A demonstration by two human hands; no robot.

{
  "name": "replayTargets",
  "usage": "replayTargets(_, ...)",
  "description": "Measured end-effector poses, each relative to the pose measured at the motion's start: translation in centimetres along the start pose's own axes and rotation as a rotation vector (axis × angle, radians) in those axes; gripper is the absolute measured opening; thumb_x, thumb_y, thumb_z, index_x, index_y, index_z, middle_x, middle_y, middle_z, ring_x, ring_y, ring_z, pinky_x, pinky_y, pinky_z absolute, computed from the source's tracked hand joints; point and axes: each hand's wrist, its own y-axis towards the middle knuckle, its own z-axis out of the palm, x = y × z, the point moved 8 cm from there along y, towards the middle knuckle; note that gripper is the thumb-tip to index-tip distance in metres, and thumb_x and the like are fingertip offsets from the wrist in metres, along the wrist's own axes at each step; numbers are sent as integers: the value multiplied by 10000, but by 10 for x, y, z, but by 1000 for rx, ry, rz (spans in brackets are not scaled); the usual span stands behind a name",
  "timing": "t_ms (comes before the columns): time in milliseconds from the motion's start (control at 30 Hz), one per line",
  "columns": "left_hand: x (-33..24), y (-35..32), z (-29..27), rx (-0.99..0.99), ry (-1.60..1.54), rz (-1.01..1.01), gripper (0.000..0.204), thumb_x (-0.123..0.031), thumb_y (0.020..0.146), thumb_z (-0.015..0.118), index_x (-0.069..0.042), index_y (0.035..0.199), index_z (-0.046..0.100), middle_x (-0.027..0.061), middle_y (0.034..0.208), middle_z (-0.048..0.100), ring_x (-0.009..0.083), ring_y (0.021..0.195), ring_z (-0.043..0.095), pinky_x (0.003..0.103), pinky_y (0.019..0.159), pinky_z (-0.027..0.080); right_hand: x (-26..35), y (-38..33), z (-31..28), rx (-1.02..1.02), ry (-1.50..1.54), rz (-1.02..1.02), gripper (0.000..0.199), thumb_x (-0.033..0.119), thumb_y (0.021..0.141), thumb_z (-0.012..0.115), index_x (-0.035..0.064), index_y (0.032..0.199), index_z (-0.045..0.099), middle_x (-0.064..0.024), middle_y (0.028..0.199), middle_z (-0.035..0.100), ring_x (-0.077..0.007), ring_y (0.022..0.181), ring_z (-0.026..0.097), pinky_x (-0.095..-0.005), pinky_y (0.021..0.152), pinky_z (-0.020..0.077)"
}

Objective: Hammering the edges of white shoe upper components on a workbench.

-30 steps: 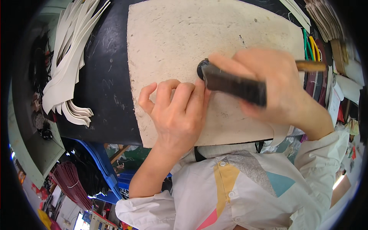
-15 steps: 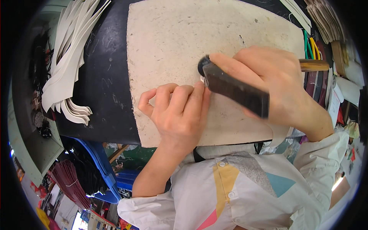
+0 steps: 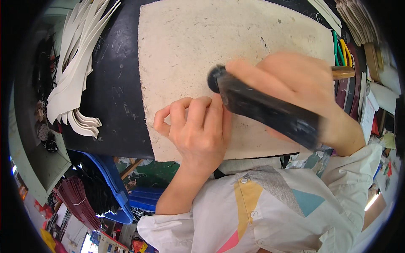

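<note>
Right hand [image 3: 295, 90], closed around the dark tool [image 3: 265, 110], has drawn it nearer; left hand [image 3: 198, 130], fingers curled and holding nothing, presses the pale board [image 3: 202, 46].

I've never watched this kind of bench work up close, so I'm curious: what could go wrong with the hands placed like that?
The left hand presses on the pale board with its fingertips right beside the head of the dark tool gripped by the right hand. A slip could probably catch those fingers. The tool also hides the spot it touches, so aim may suffer. The stack of pale cut strips lies at the black worktop's left edge and might get knocked off.
</note>
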Motion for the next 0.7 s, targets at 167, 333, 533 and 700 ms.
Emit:
replayTargets(167,20,17,10,82,1,-107,106,-178,824,747,-144,924,746,-8,836,624,211,899,554,447,939,310,-26,-4,6,-99,-15,120,437,-24,697,719,63,1126,711,-117,755,622,-278,621,626,-358,554,488)
replayTargets(333,72,99,24,-10,123,57,84,-196,867,704,-140,887,764,3,859,683,205,879,611,452,958,329,-56,-37,-20,-246,-54,232,349,-98,825,677,30,1148,706,-74,928,724,-131,698,656,-238,601,505)
replayTargets(533,72,161,65,130,-99,262,128,-194,886,707,-115,946,788,-4,861,706,195,894,636,397,971,366,-50,-74,-20,-315,61,312,183,32,755,715,64,935,713,-94,730,640,-269,615,628,-375,543,496)
replayTargets(700,36,163,71,75,-46,486,125,-183,899,708,-105,962,782,-1,890,714,216,874,636,374,971,405,-15,-83,8,-280,90,302,258,63,751,693,60,1007,662,-93,747,630,-290,616,646,-407,532,519)
